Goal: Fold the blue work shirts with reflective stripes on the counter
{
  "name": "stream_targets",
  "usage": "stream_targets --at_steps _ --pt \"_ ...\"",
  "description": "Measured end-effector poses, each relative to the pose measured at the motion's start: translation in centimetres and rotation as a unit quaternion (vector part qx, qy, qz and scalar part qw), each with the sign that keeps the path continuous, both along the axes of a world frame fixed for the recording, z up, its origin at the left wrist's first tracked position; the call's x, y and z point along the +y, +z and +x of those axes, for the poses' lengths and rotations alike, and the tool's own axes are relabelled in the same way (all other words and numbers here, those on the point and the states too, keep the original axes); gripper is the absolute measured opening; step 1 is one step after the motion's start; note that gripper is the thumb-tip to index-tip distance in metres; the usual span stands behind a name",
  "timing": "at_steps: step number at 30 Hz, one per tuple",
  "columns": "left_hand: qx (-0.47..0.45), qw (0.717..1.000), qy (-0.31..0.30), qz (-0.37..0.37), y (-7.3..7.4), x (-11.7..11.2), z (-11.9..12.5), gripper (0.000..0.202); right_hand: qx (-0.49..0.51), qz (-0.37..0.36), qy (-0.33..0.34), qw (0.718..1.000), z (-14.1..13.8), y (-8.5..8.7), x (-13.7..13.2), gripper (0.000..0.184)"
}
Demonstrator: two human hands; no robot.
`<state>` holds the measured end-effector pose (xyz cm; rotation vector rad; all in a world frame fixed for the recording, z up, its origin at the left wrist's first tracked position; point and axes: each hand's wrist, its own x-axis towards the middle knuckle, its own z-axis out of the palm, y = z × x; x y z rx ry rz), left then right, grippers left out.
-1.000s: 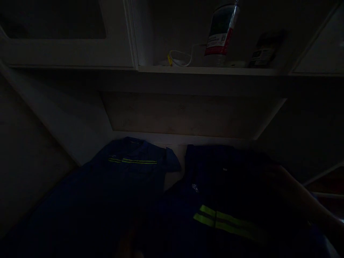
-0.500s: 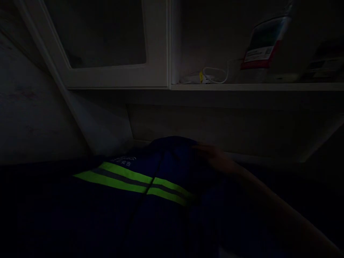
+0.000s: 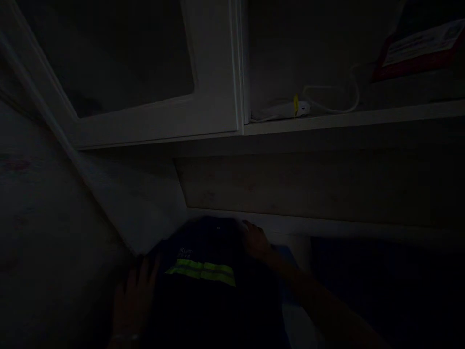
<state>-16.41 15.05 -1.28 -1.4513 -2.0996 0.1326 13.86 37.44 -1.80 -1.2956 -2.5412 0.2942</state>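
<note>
A dark blue work jacket [image 3: 214, 242], with a yellow-green reflective stripe [image 3: 203, 270] and small pale lettering, lies in front of me in very dim light. Its lower part fades into black. My left hand [image 3: 132, 295] rests by the jacket's left side, fingers spread and nothing in them. At the upper right edge of the jacket is my right hand [image 3: 256, 240], its visible fingers stretched out against the cloth. Shadow hides part of those fingers.
Above hangs a white cabinet with a glass-paned door [image 3: 214, 111] on its left. A white cable [image 3: 337, 110] and a red-and-white labelled package [image 3: 421, 53] sit on its open shelf. More dark blue cloth [image 3: 363, 271] lies to the right.
My left hand has come into view at the jacket's left side. The jacket appears narrower, and its stripe shows less. My view has shifted, with the cabinet looking closer and tilted.
</note>
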Motion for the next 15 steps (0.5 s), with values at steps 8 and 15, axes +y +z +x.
stream_targets --at_steps 8,15 --pt "-0.128 0.986 -0.097 -0.053 -5.9 11.5 8.2 0.048 0.022 -0.065 0.131 0.989 2.6 -4.3 -11.4 0.068" --pt "-0.103 0.991 0.000 -0.082 -8.1 16.0 2.2 0.059 0.057 -0.112 -0.123 0.984 6.3 -4.5 -10.5 0.032"
